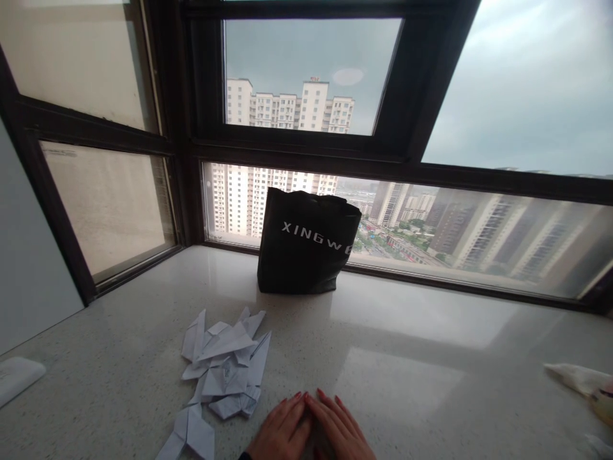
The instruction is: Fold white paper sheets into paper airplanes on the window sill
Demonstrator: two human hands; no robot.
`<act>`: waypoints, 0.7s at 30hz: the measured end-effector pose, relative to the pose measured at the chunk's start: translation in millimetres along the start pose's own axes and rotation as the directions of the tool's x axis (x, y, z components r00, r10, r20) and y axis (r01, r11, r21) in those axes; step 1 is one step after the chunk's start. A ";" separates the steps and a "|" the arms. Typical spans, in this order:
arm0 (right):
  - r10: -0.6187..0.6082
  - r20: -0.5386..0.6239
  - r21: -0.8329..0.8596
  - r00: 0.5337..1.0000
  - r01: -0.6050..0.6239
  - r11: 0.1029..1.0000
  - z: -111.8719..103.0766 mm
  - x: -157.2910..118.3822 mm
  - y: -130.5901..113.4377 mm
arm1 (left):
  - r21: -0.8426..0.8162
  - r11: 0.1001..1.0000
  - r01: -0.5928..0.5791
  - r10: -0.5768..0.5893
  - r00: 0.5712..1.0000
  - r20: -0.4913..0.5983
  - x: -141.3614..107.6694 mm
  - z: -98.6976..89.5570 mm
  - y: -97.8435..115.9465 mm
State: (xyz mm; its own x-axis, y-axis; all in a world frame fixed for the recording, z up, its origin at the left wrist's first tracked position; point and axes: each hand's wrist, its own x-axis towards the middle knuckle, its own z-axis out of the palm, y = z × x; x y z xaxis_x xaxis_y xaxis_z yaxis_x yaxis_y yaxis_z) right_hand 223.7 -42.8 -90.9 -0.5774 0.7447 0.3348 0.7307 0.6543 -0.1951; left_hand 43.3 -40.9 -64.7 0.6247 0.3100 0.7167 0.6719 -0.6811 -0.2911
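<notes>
Head view, left hand: the bare left hand (282, 429), with red-painted nails, lies palm down at the bottom edge, its fingers extended and leaning towards the other hand; they grasp nothing that shows. A bit of black shows at its wrist.
Head view, right hand: the bare right hand (339, 427), also with red nails, mirrors it, fingers straight and released; the two hands meet near the index fingertips, a dark gap between them below.
Folded paper: a loose heap of white folded paper pieces (227, 377) overlaps on the sill, just beyond and to the left of the left hand, apart from it; one folded white piece (188, 431) lies at its near end, cut by the bottom edge.
Bag: a black bag with pale lettering "XINGWE" (306, 255) stands upright behind the heap, near the window.
Sill: a glossy, pale, speckled sill (397, 383) bears all of these and reflects window light.
Edges: a smooth white object (20, 377) at far left; a pale, partly cut-off item (579, 380) at far right, too unclear to identify.
Window: a dark-framed window (306, 148) shows tall buildings and cloudy sky.
</notes>
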 end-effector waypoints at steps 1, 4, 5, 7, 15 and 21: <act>-0.007 -0.004 -0.010 1.000 0.007 1.000 0.0 -0.1 0.6 | 0.000 1.000 0.006 -0.006 1.000 -0.001 0.3 -1.3 -0.3; -0.058 0.001 -0.014 0.998 0.058 0.998 -3.6 -0.2 3.1 | -0.025 0.999 0.031 -0.031 0.999 0.015 -3.2 3.9 1.6; -0.084 0.010 -0.008 0.996 0.084 0.996 -5.3 -0.1 4.2 | -0.037 0.999 0.038 -0.037 0.999 0.015 -5.0 7.1 2.5; -0.121 0.020 0.007 0.992 0.121 0.993 -7.8 0.1 6.4 | -0.068 0.997 0.031 -0.028 0.999 0.042 -8.2 12.4 3.3; 0.072 -0.015 0.108 0.997 -0.070 0.992 -8.0 1.6 -5.6 | -0.097 0.976 0.196 -0.179 0.971 0.161 3.7 -17.6 -25.9; 0.131 0.006 0.191 0.991 -0.130 0.973 -16.0 3.2 -15.0 | 0.378 0.774 0.509 -0.630 0.679 0.376 27.2 -68.9 -78.9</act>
State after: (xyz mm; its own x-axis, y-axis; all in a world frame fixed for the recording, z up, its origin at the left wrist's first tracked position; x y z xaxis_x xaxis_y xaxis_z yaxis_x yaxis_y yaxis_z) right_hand 216.8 -52.4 -72.1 -0.4786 0.8250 0.3005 0.7163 0.5648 -0.4097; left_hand -20.1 -24.5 21.4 0.1505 0.8895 0.4315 0.9879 -0.1187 -0.0999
